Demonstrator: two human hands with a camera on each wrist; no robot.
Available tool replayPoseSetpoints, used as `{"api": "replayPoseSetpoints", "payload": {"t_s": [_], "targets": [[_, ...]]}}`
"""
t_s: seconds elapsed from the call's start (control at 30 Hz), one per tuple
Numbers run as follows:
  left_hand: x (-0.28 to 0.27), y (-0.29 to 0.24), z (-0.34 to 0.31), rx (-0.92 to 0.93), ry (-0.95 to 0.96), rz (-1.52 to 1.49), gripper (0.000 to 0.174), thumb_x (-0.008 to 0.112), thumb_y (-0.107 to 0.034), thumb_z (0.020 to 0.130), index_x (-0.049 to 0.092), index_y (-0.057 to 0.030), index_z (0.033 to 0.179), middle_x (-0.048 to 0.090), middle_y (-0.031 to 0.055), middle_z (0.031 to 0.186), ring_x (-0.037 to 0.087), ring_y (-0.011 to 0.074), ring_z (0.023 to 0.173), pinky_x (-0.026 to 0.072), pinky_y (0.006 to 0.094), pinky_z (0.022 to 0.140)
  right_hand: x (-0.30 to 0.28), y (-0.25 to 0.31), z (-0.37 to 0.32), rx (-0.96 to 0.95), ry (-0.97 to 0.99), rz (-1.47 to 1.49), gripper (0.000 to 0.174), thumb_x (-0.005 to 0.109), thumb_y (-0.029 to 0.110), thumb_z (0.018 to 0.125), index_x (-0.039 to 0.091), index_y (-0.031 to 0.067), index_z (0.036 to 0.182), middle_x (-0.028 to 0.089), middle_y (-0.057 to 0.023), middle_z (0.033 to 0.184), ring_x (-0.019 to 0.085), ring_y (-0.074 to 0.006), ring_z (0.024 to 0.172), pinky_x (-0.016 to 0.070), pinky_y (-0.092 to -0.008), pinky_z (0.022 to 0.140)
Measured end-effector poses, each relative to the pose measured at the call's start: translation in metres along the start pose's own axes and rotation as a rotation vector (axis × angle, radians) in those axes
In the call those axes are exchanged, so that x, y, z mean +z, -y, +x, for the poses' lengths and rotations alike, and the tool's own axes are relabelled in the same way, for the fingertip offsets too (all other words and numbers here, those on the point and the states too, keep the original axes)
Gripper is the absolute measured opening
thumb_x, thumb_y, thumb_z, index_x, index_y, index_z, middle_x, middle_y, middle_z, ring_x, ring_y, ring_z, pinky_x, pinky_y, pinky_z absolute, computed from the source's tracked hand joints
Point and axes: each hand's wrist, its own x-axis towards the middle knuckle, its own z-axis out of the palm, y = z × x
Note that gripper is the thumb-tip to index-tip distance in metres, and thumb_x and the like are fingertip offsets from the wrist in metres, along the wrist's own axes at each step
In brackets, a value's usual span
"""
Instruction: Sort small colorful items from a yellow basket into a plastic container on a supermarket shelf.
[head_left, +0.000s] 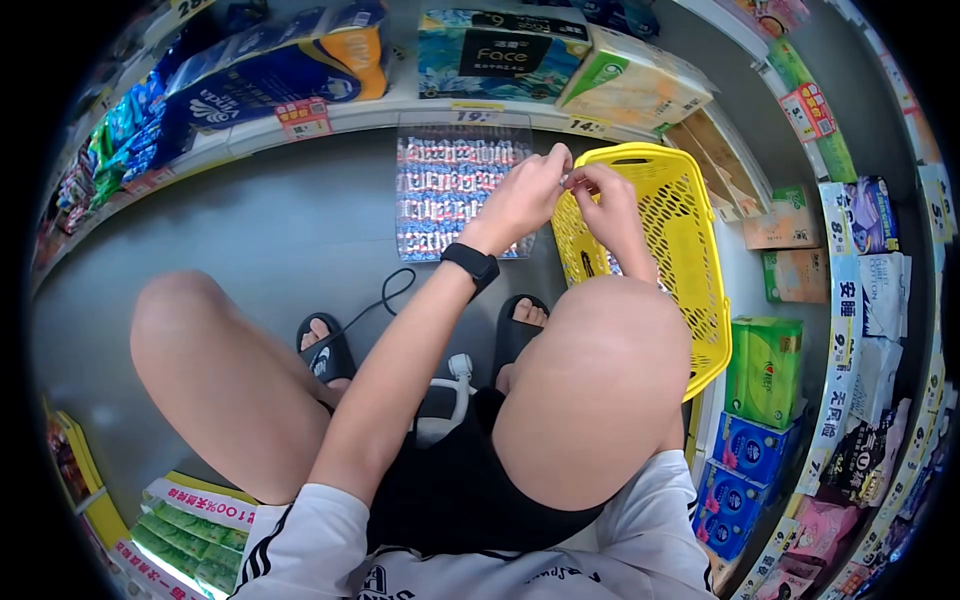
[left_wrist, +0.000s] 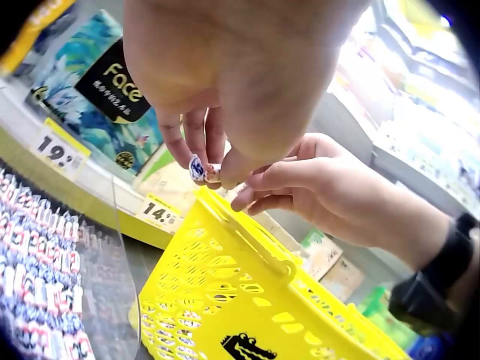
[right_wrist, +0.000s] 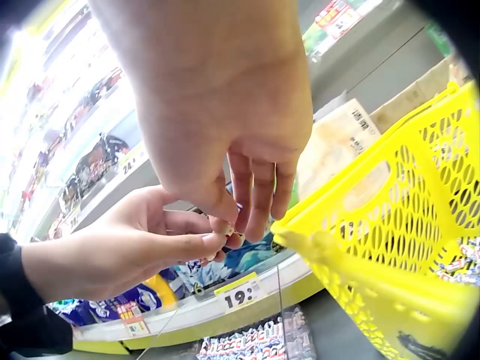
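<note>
Both hands meet beside the yellow basket's near rim, with a small wrapped candy [left_wrist: 198, 167] in white, blue and reddish paper between their fingertips. My left hand [head_left: 527, 195] pinches it between thumb and fingers. From the other side my right hand [head_left: 608, 203] brings thumb and fingertips together on it, partly hidden by the left thumb. Left of the hands, a clear box [head_left: 402, 140] holds rows of similar candies [left_wrist: 37, 262]. The yellow basket [head_left: 715, 300] stands to their right, and more wrapped candies [right_wrist: 461, 262] lie inside it.
Tissue packs [head_left: 505, 55] line the shelf ahead, above price tags [right_wrist: 238, 295]. Shelves on the right carry a green pack [head_left: 765, 365] and blue packs [head_left: 730, 505]. My right knee [head_left: 610, 370] overlaps the basket's near side. A dark cord [head_left: 385, 300] lies on the floor.
</note>
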Motion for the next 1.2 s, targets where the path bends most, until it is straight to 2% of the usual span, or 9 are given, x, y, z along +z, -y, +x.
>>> {"api": "replayPoseSetpoints", "payload": {"t_s": [0.1, 0.17, 0.33, 0.63, 0.67, 0.8, 0.9, 1.07, 1.2], "targets": [[-0.009, 0.020, -0.019, -0.145, -0.162, 0.001, 0.037, 0.066, 0.001, 0.087, 0.048, -0.0016, 0.119, 0.067, 0.0246, 0.097, 0.066, 0.0452, 0.097, 0.0527, 0.0520, 0.081, 0.023, 0.007, 0.018, -0.099, 0.099, -0.094, 0.023, 0.061, -0.004, 0.087, 0.073, 0.0031, 0.105, 0.070, -0.0142, 0.097, 0.071, -0.0272, 0.088, 0.0578, -0.0345, 0.075], [-0.018, 0.036, -0.030, -0.179, -0.210, 0.070, 0.042, 0.068, 0.000, 0.086, 0.048, -0.0023, 0.123, 0.067, 0.0236, 0.094, 0.067, 0.0447, 0.092, 0.0534, 0.0514, 0.079, 0.046, 0.011, 0.026, -0.071, 0.088, 0.005, 0.021, 0.060, -0.002, 0.085, 0.073, 0.0016, 0.101, 0.068, -0.0186, 0.096, 0.068, -0.0358, 0.092, 0.0553, -0.0418, 0.083], [-0.031, 0.070, -0.049, -0.385, -0.328, 0.113, 0.044, 0.068, 0.001, 0.085, 0.049, -0.0006, 0.125, 0.067, 0.0237, 0.096, 0.067, 0.0434, 0.089, 0.0531, 0.0505, 0.076, 0.100, 0.017, 0.049, 0.037, 0.254, -0.025, 0.029, 0.068, 0.013, 0.091, 0.067, 0.0023, 0.118, 0.074, -0.0231, 0.094, 0.072, -0.0424, 0.090, 0.0568, -0.0477, 0.079], [-0.028, 0.114, -0.058, -0.465, -0.453, 0.093, 0.047, 0.065, 0.008, 0.084, 0.049, 0.0056, 0.128, 0.066, 0.0288, 0.106, 0.065, 0.0470, 0.101, 0.0515, 0.0517, 0.085, 0.172, 0.007, 0.084, 0.229, 0.288, 0.038, 0.036, 0.078, 0.024, 0.088, 0.069, 0.0003, 0.113, 0.075, -0.0187, 0.086, 0.075, -0.0322, 0.082, 0.0575, -0.0405, 0.076], [-0.028, 0.117, -0.058, -0.510, -0.427, 0.042, 0.051, 0.066, 0.007, 0.084, 0.048, 0.0070, 0.131, 0.063, 0.0305, 0.114, 0.062, 0.0474, 0.108, 0.0508, 0.0516, 0.090, 0.178, 0.004, 0.090, 0.262, 0.281, 0.042, 0.035, 0.079, 0.018, 0.084, 0.069, 0.0016, 0.113, 0.077, -0.0187, 0.088, 0.077, -0.0293, 0.084, 0.0584, -0.0372, 0.075], [-0.024, 0.122, -0.059, -0.574, -0.437, 0.142, 0.058, 0.068, 0.004, 0.083, 0.046, 0.0121, 0.136, 0.055, 0.0325, 0.130, 0.054, 0.0484, 0.122, 0.0459, 0.0513, 0.103, 0.203, -0.010, 0.111, 0.311, 0.231, 0.025, 0.036, 0.080, 0.019, 0.081, 0.070, 0.0012, 0.111, 0.076, -0.0169, 0.084, 0.076, -0.0313, 0.081, 0.0579, -0.0405, 0.076], [-0.020, 0.131, -0.061, -0.662, -0.399, 0.260, 0.052, 0.065, 0.006, 0.082, 0.048, 0.0131, 0.130, 0.056, 0.0313, 0.122, 0.053, 0.0472, 0.118, 0.0472, 0.0515, 0.099, 0.222, -0.019, 0.124, 0.285, 0.254, -0.008, 0.036, 0.079, 0.018, 0.081, 0.069, 0.0004, 0.110, 0.076, -0.0185, 0.086, 0.076, -0.0322, 0.083, 0.0581, -0.0414, 0.076], [-0.016, 0.141, -0.064, -0.705, -0.313, 0.386, 0.065, 0.070, 0.003, 0.077, 0.047, 0.0134, 0.137, 0.047, 0.0344, 0.142, 0.048, 0.0478, 0.132, 0.0450, 0.0501, 0.110, 0.256, -0.031, 0.138, 0.340, 0.316, 0.096, 0.030, 0.078, 0.016, 0.080, 0.068, 0.0001, 0.105, 0.075, -0.0189, 0.082, 0.075, -0.0359, 0.080, 0.0582, -0.0419, 0.078], [-0.010, 0.149, -0.064, -0.723, -0.272, 0.423, 0.067, 0.071, 0.003, 0.076, 0.047, 0.0129, 0.137, 0.044, 0.0358, 0.146, 0.044, 0.0493, 0.137, 0.0440, 0.0495, 0.112, 0.276, -0.037, 0.141, 0.277, 0.318, -0.024, 0.029, 0.077, 0.014, 0.081, 0.068, -0.0006, 0.104, 0.075, -0.0185, 0.082, 0.075, -0.0349, 0.081, 0.0584, -0.0416, 0.078]]}}
